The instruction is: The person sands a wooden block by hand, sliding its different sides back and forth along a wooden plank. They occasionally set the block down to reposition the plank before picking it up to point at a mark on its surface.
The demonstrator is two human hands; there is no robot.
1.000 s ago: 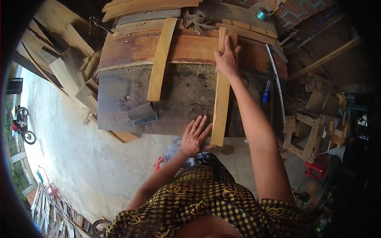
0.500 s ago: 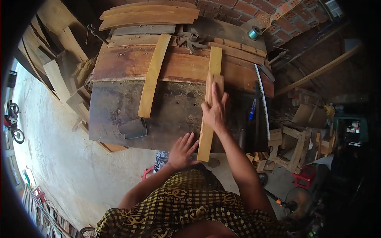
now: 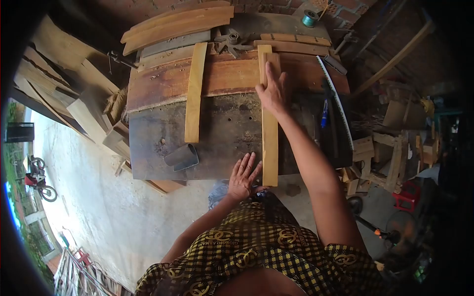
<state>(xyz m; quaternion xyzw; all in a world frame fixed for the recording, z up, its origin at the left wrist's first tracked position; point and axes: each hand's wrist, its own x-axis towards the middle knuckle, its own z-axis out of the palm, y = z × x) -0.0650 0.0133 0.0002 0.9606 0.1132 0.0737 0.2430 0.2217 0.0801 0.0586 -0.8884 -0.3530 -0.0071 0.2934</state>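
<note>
A long yellow wooden strip (image 3: 270, 153) lies lengthwise on the dark worktable, its near end reaching past the front edge. My right hand (image 3: 275, 93) is on a small brown wooden block (image 3: 273, 61) near the strip's far end. Its fingers stretch forward along the block and the thumb sits at the left side; the block's underside is hidden. Beside the strip's near end, my left hand (image 3: 242, 176) rests at the table edge with fingers spread and nothing in it. To the left lies a second yellow wooden strip (image 3: 195, 93).
A dark curved metal piece (image 3: 181, 158) lies at the front left. On the right are a blue pen (image 3: 324, 114) and a white ruler (image 3: 336, 101). A star-shaped metal part (image 3: 232, 43), curved boards (image 3: 177, 24) and a thread spool (image 3: 310, 18) sit toward the back.
My right hand has slid forward with the block along the strip toward its far end. My left hand stays by the near end. The whole view has shifted slightly.
</note>
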